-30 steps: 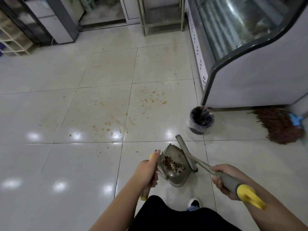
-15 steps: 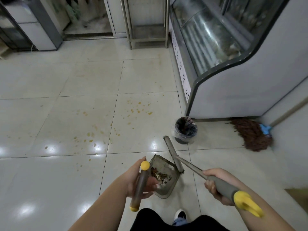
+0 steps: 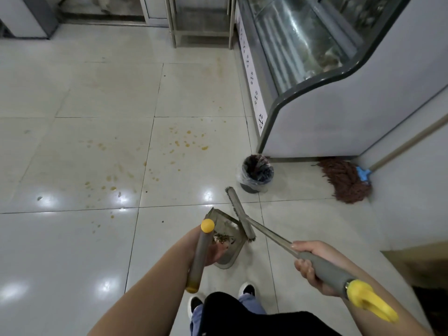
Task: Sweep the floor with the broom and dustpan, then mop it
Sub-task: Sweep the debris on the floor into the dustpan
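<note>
Meanwhile, left hand (image 3: 208,248) gripping dustpan (image 3: 226,241), right hand (image 3: 312,265) gripping broom (image 3: 242,214), open floor (image 3: 72,166) leftward

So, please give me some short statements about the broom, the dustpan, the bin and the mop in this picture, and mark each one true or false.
1. The left hand holds the grey dustpan by its yellow-capped handle. True.
2. The grey dustpan is empty. False: brown debris lies in it.
3. The right hand grips the grey broom with the yellow end. True.
4. The brown string mop stands inside the small bin with the plastic liner. False: the mop head lies on the floor to the right of the bin, apart from it.
5. Yellowish spots mark the pale tiled floor. True.
</note>
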Tool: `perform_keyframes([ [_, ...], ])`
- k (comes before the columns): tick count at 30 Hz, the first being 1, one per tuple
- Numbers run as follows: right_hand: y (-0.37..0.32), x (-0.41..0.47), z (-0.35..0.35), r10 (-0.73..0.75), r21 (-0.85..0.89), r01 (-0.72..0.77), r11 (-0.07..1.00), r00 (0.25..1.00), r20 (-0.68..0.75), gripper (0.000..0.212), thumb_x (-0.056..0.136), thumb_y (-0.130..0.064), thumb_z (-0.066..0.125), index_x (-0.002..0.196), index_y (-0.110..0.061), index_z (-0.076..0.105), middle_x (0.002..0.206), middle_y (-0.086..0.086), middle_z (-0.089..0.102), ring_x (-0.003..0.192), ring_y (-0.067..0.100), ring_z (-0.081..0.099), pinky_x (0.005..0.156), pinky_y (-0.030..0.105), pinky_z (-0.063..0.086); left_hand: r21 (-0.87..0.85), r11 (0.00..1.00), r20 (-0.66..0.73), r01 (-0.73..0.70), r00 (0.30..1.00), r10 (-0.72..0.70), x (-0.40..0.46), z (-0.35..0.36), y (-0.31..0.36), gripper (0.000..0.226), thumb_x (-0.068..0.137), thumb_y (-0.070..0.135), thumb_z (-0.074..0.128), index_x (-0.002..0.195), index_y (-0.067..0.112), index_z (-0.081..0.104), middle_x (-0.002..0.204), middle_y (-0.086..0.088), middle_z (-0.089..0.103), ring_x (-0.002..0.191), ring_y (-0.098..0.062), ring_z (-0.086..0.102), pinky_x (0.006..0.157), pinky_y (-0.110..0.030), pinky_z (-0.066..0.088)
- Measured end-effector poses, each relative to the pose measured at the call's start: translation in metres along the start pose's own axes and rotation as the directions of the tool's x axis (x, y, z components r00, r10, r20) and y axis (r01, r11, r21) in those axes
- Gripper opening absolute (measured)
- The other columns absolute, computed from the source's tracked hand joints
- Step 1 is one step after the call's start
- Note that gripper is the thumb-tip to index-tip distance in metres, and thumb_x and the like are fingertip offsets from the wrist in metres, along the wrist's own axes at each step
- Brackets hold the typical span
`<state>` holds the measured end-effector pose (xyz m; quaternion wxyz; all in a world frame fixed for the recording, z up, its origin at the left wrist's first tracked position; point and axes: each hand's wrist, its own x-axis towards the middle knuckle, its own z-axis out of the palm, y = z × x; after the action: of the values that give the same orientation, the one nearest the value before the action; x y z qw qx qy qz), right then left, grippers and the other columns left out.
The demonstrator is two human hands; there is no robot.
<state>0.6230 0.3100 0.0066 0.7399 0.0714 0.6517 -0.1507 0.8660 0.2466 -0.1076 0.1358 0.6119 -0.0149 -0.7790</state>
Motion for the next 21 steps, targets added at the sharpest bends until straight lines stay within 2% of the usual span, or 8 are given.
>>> perform_keyframes([
  [4, 0.005, 0.008, -0.002, 0.031, 0.001, -0.031, 1.000, 0.999, -0.030, 0.044, 0.092, -0.026, 0.050, 0.053, -0.004, 0.048, 0.034, 0.003, 0.044, 0.020, 0.009, 0.043, 0.024, 0.010, 0.035, -0.115, 0.990, 0.072, 0.085, 0.994, -0.077, 0.009, -0.009, 0.009, 0.021, 0.089, 0.011, 0.054, 0.079, -0.007, 0.058, 0.065, -0.024, 0.068, 0.049, -0.029, 0.067, 0.039, -0.031, 0.053],
  [12, 0.010, 0.022, -0.008, -0.042, 0.059, 0.048, 0.997, 0.995, -0.089, 0.007, 0.096, -0.014, 0.044, 0.097, -0.020, 0.049, 0.036, 0.006, 0.043, 0.021, 0.008, 0.038, 0.027, 0.008, 0.033, -0.052, 0.999, -0.108, -0.009, 0.994, 0.003, 0.049, 0.001, -0.012, 0.020, 0.095, -0.002, 0.041, 0.079, 0.003, 0.053, 0.049, -0.013, 0.065, 0.037, -0.015, 0.061, 0.032, -0.018, 0.045],
  [13, 0.011, 0.024, -0.010, -0.037, 0.059, 0.043, 0.997, 0.995, -0.093, 0.016, 0.096, -0.013, 0.045, 0.110, -0.016, 0.050, 0.036, 0.006, 0.042, 0.021, 0.009, 0.038, 0.028, 0.008, 0.033, -0.071, 0.997, -0.113, -0.009, 0.994, 0.001, 0.051, 0.003, -0.012, 0.023, 0.096, 0.000, 0.039, 0.077, 0.003, 0.052, 0.055, -0.014, 0.067, 0.044, -0.017, 0.064, 0.036, -0.018, 0.047],
  [15, 0.013, 0.027, -0.015, -0.037, 0.056, 0.043, 0.997, 0.994, -0.108, 0.040, 0.095, -0.012, 0.046, 0.134, -0.011, 0.037, 0.036, 0.006, 0.042, 0.022, 0.009, 0.039, 0.028, 0.008, 0.033, -0.119, 0.993, -0.133, 0.009, 0.991, -0.025, 0.058, 0.007, -0.012, 0.024, 0.097, 0.002, 0.038, 0.077, 0.006, 0.050, 0.094, -0.020, 0.067, 0.084, -0.023, 0.068, 0.054, -0.018, 0.052],
  [17, 0.014, 0.029, -0.021, -0.039, 0.067, 0.047, 0.997, 0.992, -0.119, 0.045, 0.095, -0.013, 0.048, 0.137, -0.016, 0.034, 0.037, 0.007, 0.043, 0.022, 0.009, 0.039, 0.028, 0.010, 0.034, -0.170, 0.985, -0.110, 0.034, 0.993, -0.053, 0.058, 0.012, -0.013, 0.021, 0.099, 0.006, 0.035, 0.097, 0.002, 0.056, 0.127, -0.026, 0.049, 0.116, -0.030, 0.054, 0.067, -0.020, 0.051],
  [18, 0.015, 0.030, -0.026, -0.037, 0.069, 0.046, 0.997, 0.992, -0.124, 0.042, 0.094, -0.013, 0.049, 0.134, -0.019, 0.037, 0.038, 0.007, 0.044, 0.023, 0.010, 0.040, 0.028, 0.010, 0.034, -0.236, 0.972, -0.076, 0.012, 0.997, -0.031, 0.056, 0.014, -0.015, 0.030, 0.101, 0.012, 0.032, 0.111, -0.009, 0.052, 0.122, -0.033, 0.049, 0.106, -0.030, 0.061, 0.065, -0.018, 0.051],
  [19, 0.015, 0.032, -0.030, -0.033, 0.068, 0.041, 0.997, 0.992, -0.122, 0.038, 0.094, -0.014, 0.050, 0.130, -0.021, 0.039, 0.038, 0.007, 0.044, 0.023, 0.010, 0.040, 0.028, 0.011, 0.034, -0.324, 0.946, -0.085, 0.024, 0.995, -0.054, 0.056, 0.010, -0.016, 0.040, 0.102, 0.016, 0.030, 0.112, -0.020, 0.047, 0.105, -0.038, 0.053, 0.081, -0.029, 0.068, 0.061, -0.014, 0.051],
  [21, 0.013, 0.034, -0.037, -0.020, 0.063, 0.028, 0.998, 0.992, -0.124, 0.032, 0.094, -0.014, 0.050, 0.125, -0.021, 0.043, 0.038, 0.006, 0.045, 0.023, 0.010, 0.041, 0.028, 0.011, 0.034, -0.406, 0.911, 0.000, 0.069, 0.997, -0.076, 0.052, 0.013, -0.015, 0.022, 0.095, -0.006, 0.033, 0.095, -0.025, 0.043, 0.077, -0.033, 0.053, 0.044, -0.023, 0.060, 0.052, -0.011, 0.049],
])
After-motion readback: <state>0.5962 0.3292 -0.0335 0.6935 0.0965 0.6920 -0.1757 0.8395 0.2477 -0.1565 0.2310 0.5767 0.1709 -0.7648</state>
